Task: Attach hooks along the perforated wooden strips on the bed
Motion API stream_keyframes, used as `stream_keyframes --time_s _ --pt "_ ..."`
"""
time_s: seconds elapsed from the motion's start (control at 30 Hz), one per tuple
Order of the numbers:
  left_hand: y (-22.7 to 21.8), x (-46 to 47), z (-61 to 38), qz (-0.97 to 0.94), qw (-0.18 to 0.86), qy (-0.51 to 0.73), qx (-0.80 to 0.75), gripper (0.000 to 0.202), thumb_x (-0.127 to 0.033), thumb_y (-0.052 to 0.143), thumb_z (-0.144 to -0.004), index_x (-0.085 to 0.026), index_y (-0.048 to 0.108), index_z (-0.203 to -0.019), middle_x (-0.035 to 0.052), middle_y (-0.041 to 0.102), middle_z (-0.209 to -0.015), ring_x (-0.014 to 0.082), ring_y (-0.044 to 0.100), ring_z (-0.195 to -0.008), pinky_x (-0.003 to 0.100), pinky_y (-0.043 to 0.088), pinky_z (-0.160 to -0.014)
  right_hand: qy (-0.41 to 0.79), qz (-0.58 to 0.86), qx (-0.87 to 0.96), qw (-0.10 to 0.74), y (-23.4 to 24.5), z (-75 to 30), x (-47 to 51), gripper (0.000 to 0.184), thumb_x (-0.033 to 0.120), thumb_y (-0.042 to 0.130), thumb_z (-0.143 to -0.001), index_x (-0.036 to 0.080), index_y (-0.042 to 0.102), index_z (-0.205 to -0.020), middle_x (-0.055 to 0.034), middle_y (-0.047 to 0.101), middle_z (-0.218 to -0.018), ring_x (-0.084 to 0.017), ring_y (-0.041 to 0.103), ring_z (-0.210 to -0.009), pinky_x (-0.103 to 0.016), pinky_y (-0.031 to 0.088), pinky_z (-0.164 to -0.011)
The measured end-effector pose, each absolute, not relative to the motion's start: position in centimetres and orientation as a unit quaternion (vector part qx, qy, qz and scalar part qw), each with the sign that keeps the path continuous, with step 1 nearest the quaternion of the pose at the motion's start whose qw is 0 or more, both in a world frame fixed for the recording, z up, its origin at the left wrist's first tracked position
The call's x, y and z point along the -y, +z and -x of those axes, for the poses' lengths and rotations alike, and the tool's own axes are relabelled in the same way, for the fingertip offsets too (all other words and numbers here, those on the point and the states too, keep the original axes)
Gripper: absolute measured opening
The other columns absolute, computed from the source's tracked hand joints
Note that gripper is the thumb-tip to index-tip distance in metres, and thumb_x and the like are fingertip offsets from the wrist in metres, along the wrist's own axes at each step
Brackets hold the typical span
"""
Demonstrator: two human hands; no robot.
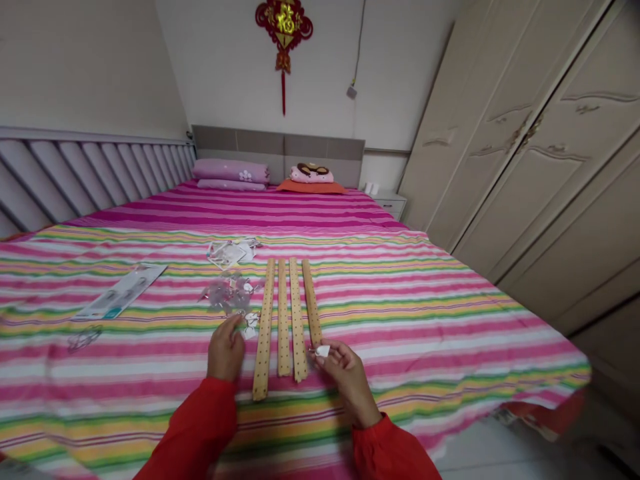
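Between the thumb and fingers of my right hand [345, 373] is a small white tab [323, 351] with a thin metal part at its left end. It is close to the lower end of the rightmost perforated wooden strip [312, 300]. My left hand [226, 350] is curled, its fingertips beside a few small white pieces with metal parts [251, 324]; whether it pinches one is hidden. Several wooden strips with rows of holes, such as the leftmost strip [265, 333], lie side by side between my hands, pointing away from me.
Beyond my left hand lie a pile of clear plastic pieces [227, 292] and a heap of white packets [233, 252]. Further left are a flat clear package [123, 292] and thin wire loops [85, 338]. Everything rests on a striped bedsheet [425, 347]; a wardrobe [530, 167] stands to the right.
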State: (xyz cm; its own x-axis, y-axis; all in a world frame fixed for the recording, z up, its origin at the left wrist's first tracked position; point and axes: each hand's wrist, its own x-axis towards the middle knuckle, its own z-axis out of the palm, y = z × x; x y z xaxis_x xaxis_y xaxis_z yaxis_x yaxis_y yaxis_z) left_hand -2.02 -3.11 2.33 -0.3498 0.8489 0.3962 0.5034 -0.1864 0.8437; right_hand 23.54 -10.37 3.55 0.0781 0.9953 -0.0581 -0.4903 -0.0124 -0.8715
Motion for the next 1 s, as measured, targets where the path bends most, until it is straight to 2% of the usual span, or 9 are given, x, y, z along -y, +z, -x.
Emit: stream_keyframes --time_s 0.1,0.17,0.23,0.33,0.43,0.5,0.67,0.83,1.0 --pt "4.5 4.7 -0.1 -0.513 0.228 0.572 -0.598 0.026 -0.025 0.062 -0.065 -0.02 0.069 -0.089 0.0067 0.068 -0.102 0.0248 0.059 -0.103 0.036 0.043 -0.098 0.561 0.405 0.322 0.646 3.0 -24.0 10.5 0.04 0.031 0.085 -0.053 0.018 0.064 -0.085 -0.005 0.072 -0.079 -0.02 0.067 -0.076 -0.034 0.052 -0.072" --pt "5.8 6.1 -2.5 -0.495 0.379 0.539 -0.567 0.026 -0.028 0.071 -0.062 -0.019 0.069 -0.086 0.0055 0.07 -0.085 0.0219 0.064 -0.085 0.031 0.051 -0.081 0.53 0.418 0.326 0.662 2.9 -24.0 10.6 0.04 0.033 0.084 -0.054 0.019 0.063 -0.085 -0.004 0.071 -0.077 -0.019 0.066 -0.073 -0.032 0.052 -0.07" --pt "6.7 7.1 -5.1 -0.488 0.508 0.482 -0.521 0.03 -0.03 0.076 -0.058 -0.017 0.07 -0.084 0.0049 0.069 -0.076 0.0193 0.064 -0.075 0.028 0.052 -0.071 0.51 0.424 0.33 0.672 3.1 -23.8 10.7 0.041 0.034 0.083 -0.055 0.02 0.062 -0.086 -0.0037 0.07 -0.077 -0.019 0.066 -0.072 -0.031 0.052 -0.068" --pt "7.0 8.0 -8.4 -0.491 0.575 0.435 -0.489 0.034 -0.029 0.078 -0.056 -0.014 0.07 -0.086 0.005 0.069 -0.074 0.0167 0.063 -0.069 0.025 0.05 -0.065 0.512 0.419 0.33 0.673 3.4 -23.2 11.2 0.041 0.036 0.082 -0.056 0.019 0.062 -0.088 -0.0037 0.07 -0.078 -0.018 0.065 -0.073 -0.03 0.051 -0.069" --pt "6.7 8.1 -10.1 -0.487 0.6 0.422 -0.474 0.037 -0.028 0.078 -0.055 -0.014 0.069 -0.088 0.0045 0.069 -0.074 0.0153 0.062 -0.065 0.025 0.049 -0.059 0.529 0.411 0.33 0.666 3.3 -22.9 11.7 0.04 0.035 0.081 -0.057 0.019 0.062 -0.088 -0.0035 0.07 -0.079 -0.017 0.065 -0.076 -0.029 0.05 -0.072" --pt "6.5 8.1 -10.5 -0.492 0.6 0.423 -0.468 0.032 -0.028 0.078 -0.055 -0.015 0.069 -0.083 0.0039 0.068 -0.071 0.0152 0.062 -0.064 0.024 0.048 -0.058 0.536 0.41 0.33 0.66 3.1 -22.9 12.1 0.04 0.034 0.081 -0.058 0.019 0.062 -0.09 -0.0033 0.07 -0.08 -0.017 0.065 -0.076 -0.028 0.05 -0.072" --pt "6.1 8.4 -10.4 -0.518 0.571 0.425 -0.475 0.022 -0.032 0.076 -0.058 -0.015 0.067 -0.07 0.0024 0.066 -0.062 0.0147 0.061 -0.062 0.023 0.047 -0.058 0.543 0.418 0.323 0.653 3.2 -23.7 12.2 0.044 0.034 0.081 -0.059 0.018 0.065 -0.097 -0.0008 0.067 -0.073 -0.016 0.063 -0.068 -0.028 0.049 -0.066" --pt "4.8 9.9 -10.9 -0.51 0.535 0.46 -0.492 0.021 -0.032 0.076 -0.058 -0.016 0.065 -0.067 0.0028 0.068 -0.065 0.0147 0.063 -0.063 0.023 0.048 -0.061 0.57 0.4 0.314 0.646 3.5 -24.3 11.7 0.043 0.03 0.081 -0.059 0.018 0.067 -0.098 0.0022 0.063 -0.066 -0.013 0.059 -0.057 -0.027 0.048 -0.059" --pt "4.3 11.0 -12.1 -0.492 0.509 0.486 -0.513 0.02 -0.032 0.075 -0.059 -0.018 0.063 -0.065 0.0025 0.068 -0.064 0.0155 0.064 -0.062 0.024 0.049 -0.059 0.58 0.408 0.286 0.644 2.9 -24.4 11.3 0.031 0.03 0.08 -0.059 0.016 0.065 -0.083 -0.0006 0.067 -0.065 -0.014 0.062 -0.056 -0.024 0.046 -0.054"
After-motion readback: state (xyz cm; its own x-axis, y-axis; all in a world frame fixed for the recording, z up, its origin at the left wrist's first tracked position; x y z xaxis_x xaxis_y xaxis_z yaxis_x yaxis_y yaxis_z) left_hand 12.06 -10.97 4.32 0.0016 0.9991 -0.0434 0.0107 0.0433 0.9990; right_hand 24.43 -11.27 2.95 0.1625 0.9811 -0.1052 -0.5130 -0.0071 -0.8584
